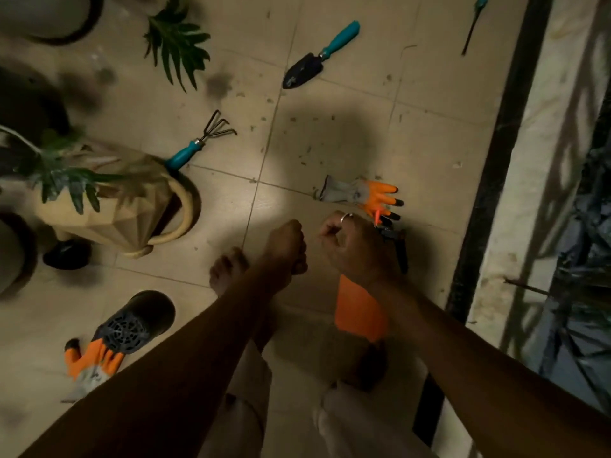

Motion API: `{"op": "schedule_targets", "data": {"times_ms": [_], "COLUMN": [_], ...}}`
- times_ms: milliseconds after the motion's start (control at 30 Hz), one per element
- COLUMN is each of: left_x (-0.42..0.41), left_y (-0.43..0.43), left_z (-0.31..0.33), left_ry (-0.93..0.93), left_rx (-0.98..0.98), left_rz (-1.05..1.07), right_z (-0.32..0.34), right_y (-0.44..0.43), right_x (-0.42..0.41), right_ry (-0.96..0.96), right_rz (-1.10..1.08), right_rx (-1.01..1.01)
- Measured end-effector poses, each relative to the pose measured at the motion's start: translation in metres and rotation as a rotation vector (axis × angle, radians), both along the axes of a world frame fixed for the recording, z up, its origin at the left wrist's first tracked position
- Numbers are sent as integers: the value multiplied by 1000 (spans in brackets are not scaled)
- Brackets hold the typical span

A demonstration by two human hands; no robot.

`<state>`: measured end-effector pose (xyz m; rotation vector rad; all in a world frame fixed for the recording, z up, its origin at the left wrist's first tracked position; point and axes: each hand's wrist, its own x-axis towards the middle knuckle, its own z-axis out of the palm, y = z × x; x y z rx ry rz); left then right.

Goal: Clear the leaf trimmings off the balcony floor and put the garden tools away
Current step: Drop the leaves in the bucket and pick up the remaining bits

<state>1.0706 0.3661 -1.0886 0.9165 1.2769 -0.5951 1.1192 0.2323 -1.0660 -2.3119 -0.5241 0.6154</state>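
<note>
Low on the right side of the pale tiled balcony floor [330,133], just inside the black border strip [489,180], the right hand [358,247] hangs with fingers curled in, a ring on one finger. A black-and-orange hand tool [402,252], likely pruners, shows right at its far knuckles. Gripped or only touching: cannot tell, the hand covers the join. The tool's long axis runs toward and away from the person, parallel to the strip, orange tip at the far end. The left hand [287,244] is just beside, also curled into a fist; nothing seen in it, can't tell if it holds scraps. The right hand is clearly nearer the tool, so my read is that this tool is the pickup, lying to the right of the fingers. A flat orange sheet [358,312] lies under the right wrist, identity unclear. A grey glove with orange fingers [358,193] lies just beyond the tool, fingers pointing right. Further ahead, well apart: a teal-handled three-prong rake [201,140] front-left, handle end at the beige faceted pot [109,213], and a teal-handled black trowel [314,61] lying diagonal, handle up-right. Small leaf specks [307,150] dot the tiles between them. A green split leaf [178,44] sits far left, cut or attached unclear. Task looks early.
</note>
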Motion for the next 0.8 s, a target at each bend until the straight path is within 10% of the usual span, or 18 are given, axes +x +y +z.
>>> {"op": "schedule_targets", "data": {"times_ms": [500,667,800], "left_x": [96,90,88], "left_y": [-41,-51,-48], "left_z": [-111,-132,-123], "left_ry": [-56,-35,-7], "left_rx": [-37,9,57], "left_rz": [-19,-47,-63], "right_z": [-175,-192,-168], "right_y": [-36,-37,-59], "right_x": [120,133,148], "right_ry": [-189,-182,-258], "right_rz": [367,368,-32], "right_rx": [-753,-637,-385]}}
